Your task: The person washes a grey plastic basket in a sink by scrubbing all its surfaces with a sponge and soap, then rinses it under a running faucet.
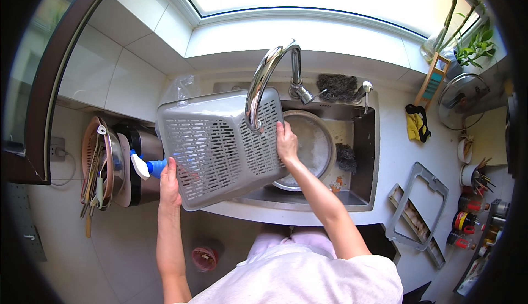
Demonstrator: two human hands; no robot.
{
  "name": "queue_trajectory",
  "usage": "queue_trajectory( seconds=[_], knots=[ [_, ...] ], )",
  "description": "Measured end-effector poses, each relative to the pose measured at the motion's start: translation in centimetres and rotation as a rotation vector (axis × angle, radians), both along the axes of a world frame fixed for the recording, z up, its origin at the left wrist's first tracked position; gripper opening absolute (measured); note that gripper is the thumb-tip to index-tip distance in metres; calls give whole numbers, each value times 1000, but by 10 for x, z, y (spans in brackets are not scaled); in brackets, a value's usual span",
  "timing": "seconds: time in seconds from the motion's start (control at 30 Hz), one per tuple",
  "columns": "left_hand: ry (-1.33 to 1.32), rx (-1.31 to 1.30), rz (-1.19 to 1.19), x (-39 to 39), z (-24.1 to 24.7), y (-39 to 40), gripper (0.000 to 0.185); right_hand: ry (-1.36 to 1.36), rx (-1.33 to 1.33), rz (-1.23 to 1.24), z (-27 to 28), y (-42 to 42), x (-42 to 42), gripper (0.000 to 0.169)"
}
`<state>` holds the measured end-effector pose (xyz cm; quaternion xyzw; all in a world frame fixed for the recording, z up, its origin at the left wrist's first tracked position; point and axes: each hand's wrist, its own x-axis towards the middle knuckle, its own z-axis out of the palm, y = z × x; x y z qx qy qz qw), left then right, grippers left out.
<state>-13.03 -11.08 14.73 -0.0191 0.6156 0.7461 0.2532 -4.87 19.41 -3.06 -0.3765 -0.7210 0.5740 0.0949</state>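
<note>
A grey slotted plastic basket is held tilted over the left part of the steel sink. My left hand grips its left rim, and my right hand has hold of the right one. The chrome faucet arches in front of the basket, its spout end over the slotted surface. Partly covered by the basket and my right arm, a round metal basin with cloudy, foamy liquid sits in the sink. A dark scouring pad lies on the sink floor right of the basin.
Left of the basket are a spray bottle and a rack of utensils. Another dark scrubber lies behind the sink. On the right counter rest a grey plastic frame, a yellow-black cloth and several bottles.
</note>
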Motion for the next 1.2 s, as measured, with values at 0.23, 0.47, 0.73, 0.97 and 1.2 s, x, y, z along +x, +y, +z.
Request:
queue_trajectory(
  seconds=[0.23, 0.47, 0.73, 0.97, 1.2],
  knots=[
    [44, -129, 32, -1, 2, -2, 45, 481, 456, 120, 34, -58, -33, 70],
    [-1, -64, 8, 7, 3, 19, 46, 449, 462, 62, -14, -4, -39, 60],
    [-66, -81, -97, 1, -38, -3, 48, 468, 695, 424, 43, -28, -18, 59],
    [-301, -72, -21, -11, -69, -29, 51, 414, -388, 110, 14, 32, 39, 64],
    [-189, -143, 9, -28, -121, -2, 53, 539, -713, 157, 58, 68, 45, 38]
  ],
)
